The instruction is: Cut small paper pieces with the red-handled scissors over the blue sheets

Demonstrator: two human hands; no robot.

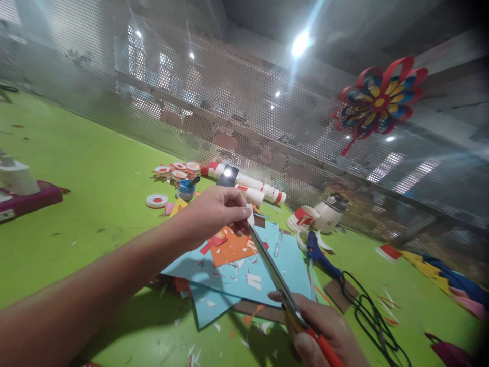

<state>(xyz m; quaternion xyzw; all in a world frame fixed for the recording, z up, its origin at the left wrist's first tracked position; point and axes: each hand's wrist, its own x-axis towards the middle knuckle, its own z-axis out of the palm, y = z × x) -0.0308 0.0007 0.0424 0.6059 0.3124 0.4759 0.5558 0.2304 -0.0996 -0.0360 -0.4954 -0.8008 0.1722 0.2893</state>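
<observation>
Between the fingertips of my left hand (227, 210) is a small white piece of paper (250, 214). My right hand (319, 331) grips scissors (273, 267) with red handles; their long blades point up and away, and the tips meet the lower edge of the white piece. I cannot tell whether the blades are parted. Below both hands lie light blue paper sheets (225, 283) and an orange paper sheet (233, 250), strewn with small white and red scraps.
A blue glue gun (317, 255) with a black cord lies to the right. Behind are white-and-red paper rolls (263, 189), a paper cup (301, 219) and round paper pieces (179, 171). At left is a purple power strip (34, 200); a paper flower (380, 102) hangs upper right.
</observation>
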